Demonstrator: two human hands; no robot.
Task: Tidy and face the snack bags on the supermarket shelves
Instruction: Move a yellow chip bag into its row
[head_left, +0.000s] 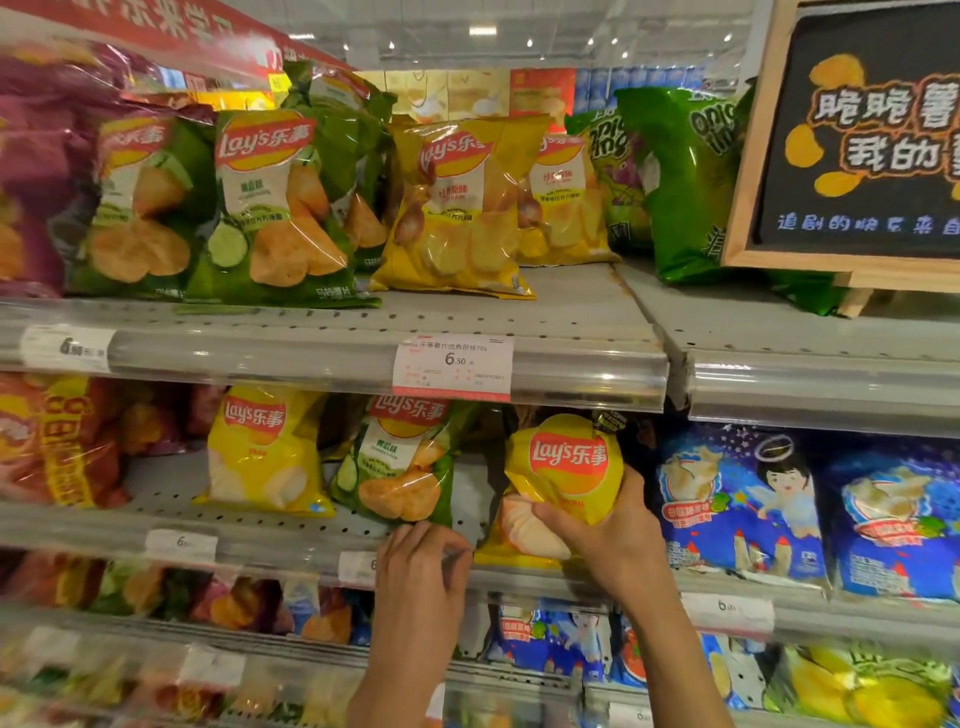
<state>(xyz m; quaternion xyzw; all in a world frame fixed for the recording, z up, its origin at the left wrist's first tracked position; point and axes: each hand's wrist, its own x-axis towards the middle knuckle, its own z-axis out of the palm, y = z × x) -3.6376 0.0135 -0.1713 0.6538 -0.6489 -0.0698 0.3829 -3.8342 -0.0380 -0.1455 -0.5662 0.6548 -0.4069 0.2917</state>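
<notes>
On the middle grey metal shelf (156, 525), a green crinkly chip bag (400, 467) stands left. The left hand (423, 561) curls at the shelf edge, holding nothing. Right of it, the right hand (608, 530) grips a shiny yellow chip bag (566, 467).

Upright yellow Lay's bag (563, 478), middle shelf (260, 535)

Yellow chip bag (563, 467) – glossy plastic film, crinkling and catching glare under right hand (610, 535). Green chip bags (280, 208) on upper shelf showing same shiny, wrinkled foil. Shelf (571, 306) – matt grey painted metal, perforated. Clear plastic rail strip (582, 382) gleaming along its front edge. Price tag (453, 366) looking like matt paper. Sign frame (748, 156) – pale bare wood, chalkboard-like matt black panel (872, 156).
</notes>
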